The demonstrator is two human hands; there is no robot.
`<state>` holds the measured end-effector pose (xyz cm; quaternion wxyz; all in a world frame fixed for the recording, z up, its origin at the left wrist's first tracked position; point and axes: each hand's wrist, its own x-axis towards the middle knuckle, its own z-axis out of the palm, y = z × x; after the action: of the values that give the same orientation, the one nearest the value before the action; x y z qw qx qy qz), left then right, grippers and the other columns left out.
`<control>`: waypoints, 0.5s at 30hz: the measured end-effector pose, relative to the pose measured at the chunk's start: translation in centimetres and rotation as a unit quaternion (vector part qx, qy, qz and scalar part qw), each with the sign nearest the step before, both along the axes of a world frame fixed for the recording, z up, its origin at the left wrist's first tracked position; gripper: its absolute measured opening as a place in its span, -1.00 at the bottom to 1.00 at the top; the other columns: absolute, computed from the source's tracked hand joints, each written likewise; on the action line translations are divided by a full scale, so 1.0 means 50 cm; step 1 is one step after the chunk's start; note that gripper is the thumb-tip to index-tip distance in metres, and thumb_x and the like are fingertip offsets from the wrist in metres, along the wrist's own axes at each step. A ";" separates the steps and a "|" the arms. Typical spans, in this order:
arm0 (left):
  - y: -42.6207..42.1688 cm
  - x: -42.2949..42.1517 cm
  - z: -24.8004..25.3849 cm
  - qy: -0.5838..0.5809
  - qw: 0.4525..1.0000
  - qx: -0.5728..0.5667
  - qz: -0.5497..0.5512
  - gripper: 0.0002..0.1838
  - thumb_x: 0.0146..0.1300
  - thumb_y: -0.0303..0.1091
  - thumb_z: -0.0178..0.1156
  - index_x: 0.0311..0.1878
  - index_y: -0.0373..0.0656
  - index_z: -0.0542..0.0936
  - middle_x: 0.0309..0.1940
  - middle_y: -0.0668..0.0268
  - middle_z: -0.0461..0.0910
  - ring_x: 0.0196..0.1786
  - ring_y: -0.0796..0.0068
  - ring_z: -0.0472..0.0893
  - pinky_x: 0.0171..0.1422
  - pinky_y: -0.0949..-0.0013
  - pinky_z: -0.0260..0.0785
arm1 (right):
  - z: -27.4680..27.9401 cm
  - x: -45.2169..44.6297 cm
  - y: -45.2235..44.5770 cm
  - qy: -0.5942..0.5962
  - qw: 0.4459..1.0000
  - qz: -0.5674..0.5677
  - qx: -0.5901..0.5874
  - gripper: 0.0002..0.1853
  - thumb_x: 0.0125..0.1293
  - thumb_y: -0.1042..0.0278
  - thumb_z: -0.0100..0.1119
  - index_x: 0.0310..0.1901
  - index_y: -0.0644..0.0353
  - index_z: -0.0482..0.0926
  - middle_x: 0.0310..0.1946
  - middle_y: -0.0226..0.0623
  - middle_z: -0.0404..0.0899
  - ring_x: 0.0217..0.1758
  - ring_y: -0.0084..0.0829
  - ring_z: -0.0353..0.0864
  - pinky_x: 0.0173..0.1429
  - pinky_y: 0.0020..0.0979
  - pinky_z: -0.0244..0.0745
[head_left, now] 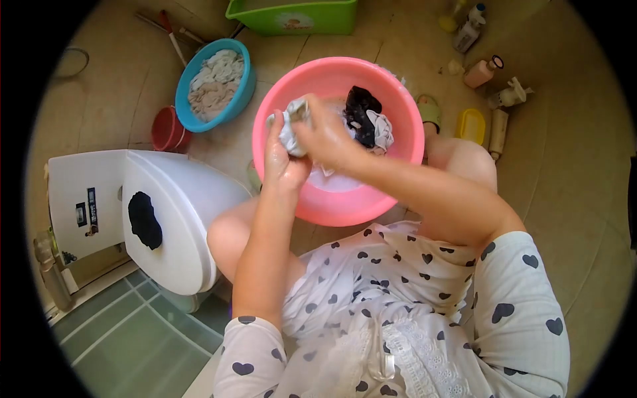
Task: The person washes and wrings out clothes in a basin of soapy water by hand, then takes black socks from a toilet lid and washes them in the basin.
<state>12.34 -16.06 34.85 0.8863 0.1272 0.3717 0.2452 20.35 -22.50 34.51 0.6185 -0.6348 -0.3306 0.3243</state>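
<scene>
Both of my hands are wet and held over the left side of a pink basin point(361, 215). A bunched white cloth point(289, 140) is between them; its exact kind I cannot make out. My left hand point(284, 167) grips it from below, thumb pointing up. From the right, my right hand point(327, 138) presses its fingers onto the same cloth, slightly blurred. Inside the basin are whitish soapy water, a black cloth point(362, 109) and a pale crumpled cloth point(380, 131) beside it.
A blue basin point(248, 89) of light laundry stands at the upper left, beside a small red bucket point(166, 129). Left of me is a white toilet point(182, 225) with a black cloth point(144, 220) on its lid. Bottles point(480, 71) line the right wall; a green tub point(318, 16) stands ahead.
</scene>
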 end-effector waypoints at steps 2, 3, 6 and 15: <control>0.026 -0.010 -0.050 -0.049 0.997 0.031 -0.060 -0.67 0.30 -0.12 0.13 -0.01 -0.14 0.47 -0.15 0.26 0.59 -0.02 0.34 0.53 0.06 0.24 0.44 | 0.029 -0.048 -0.029 -0.066 0.998 0.013 0.000 -0.72 0.11 0.45 -0.02 -0.10 0.18 0.44 -0.24 0.05 0.51 -0.09 0.05 0.47 0.05 -0.06 0.32; 0.023 0.000 -0.042 -0.072 0.992 0.046 -0.093 -0.63 0.29 -0.09 0.13 0.01 -0.14 0.46 -0.17 0.26 0.59 0.00 0.33 0.53 0.09 0.23 0.44 | 0.038 -0.045 -0.030 -0.109 0.994 0.007 -0.032 -0.70 0.11 0.44 -0.03 -0.08 0.15 0.44 -0.20 0.02 0.50 -0.06 0.02 0.45 0.06 -0.07 0.29; -0.031 0.023 0.007 -0.080 0.994 0.009 -0.070 -0.56 0.36 -0.02 0.00 0.13 -0.13 0.41 0.05 0.21 0.49 0.11 0.30 0.48 0.22 0.20 0.36 | 0.063 -0.030 -0.019 -0.164 0.981 -0.024 -0.100 -0.63 0.17 0.25 0.06 -0.04 0.30 0.47 0.07 0.16 0.34 0.18 0.18 0.27 0.27 0.01 0.13; -0.009 -0.003 -0.015 0.003 0.992 0.093 -0.086 -0.44 0.41 0.07 -0.17 0.26 -0.17 0.28 0.19 0.22 0.38 0.22 0.36 0.40 0.32 0.32 0.25 | 0.001 -0.109 -0.031 -0.073 0.991 -0.088 0.071 -0.57 0.33 0.34 -0.21 0.20 0.21 0.40 0.21 0.02 0.34 0.38 -0.11 0.17 0.43 -0.17 -0.10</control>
<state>12.18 -16.51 34.09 0.8872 0.2410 0.3380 0.2012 14.90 -24.03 34.58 0.6622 -0.6382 -0.3397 0.1968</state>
